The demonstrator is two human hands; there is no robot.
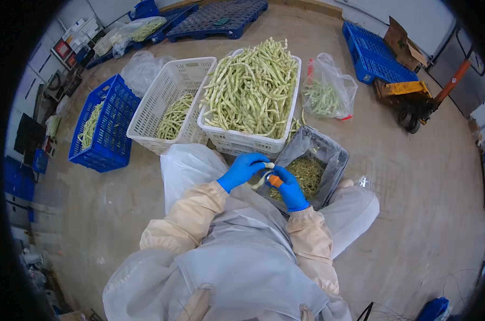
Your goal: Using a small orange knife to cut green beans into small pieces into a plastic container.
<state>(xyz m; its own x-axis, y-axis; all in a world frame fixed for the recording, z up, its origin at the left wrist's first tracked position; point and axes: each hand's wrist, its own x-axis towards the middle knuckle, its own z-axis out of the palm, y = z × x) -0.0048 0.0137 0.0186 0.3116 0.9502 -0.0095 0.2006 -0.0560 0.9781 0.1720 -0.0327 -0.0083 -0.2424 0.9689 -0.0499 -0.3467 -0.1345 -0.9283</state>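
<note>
My left hand [242, 170], in a blue glove, pinches a pale green bean pod [258, 183] that curves down below the fingers. Wrapped around the orange handle [275, 181] of a small tool is my right hand [289, 187], gloved the same way. The tool's working end is too small to make out. The right fingertips meet the pod's upper end, close to the left fingertips. Beneath and beside the right hand stands a bin lined with a grey plastic bag [334, 154], holding green trimmings [306, 172].
A white crate [248, 138] heaped with long bean pods [250, 88] stands ahead. Left of it are a white crate [146, 127] and a blue crate [114, 116], each with fewer pods. A clear bag [329, 94] of pods lies right, before a pallet jack [411, 96].
</note>
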